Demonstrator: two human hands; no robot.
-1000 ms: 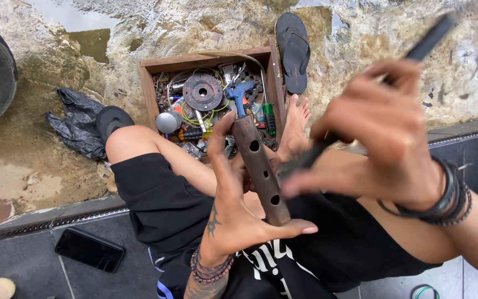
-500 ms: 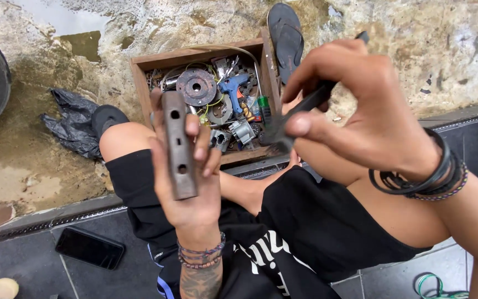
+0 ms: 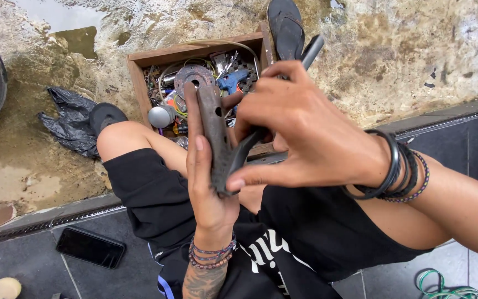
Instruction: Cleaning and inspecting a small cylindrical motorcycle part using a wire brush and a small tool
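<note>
Left hand (image 3: 208,182): wrapped around the lower part of a rusty bar (image 3: 216,130), which stands upright at centre frame; fingers closed on it, thumb along its side.
Right hand (image 3: 305,130): pinching a black tool (image 3: 250,147) (its dark handle runs up toward 1 o'clock); the tool's lower end touches the bar.
Box (image 3: 139,83): at 12 o'clock behind the bar; wooden, full of wires and metal parts.
Phone (image 3: 91,247): at 8 o'clock on dark tile.
Sandal (image 3: 284,27): at 12 o'clock, beside the box.

Head view, downward (close over lap)
</note>
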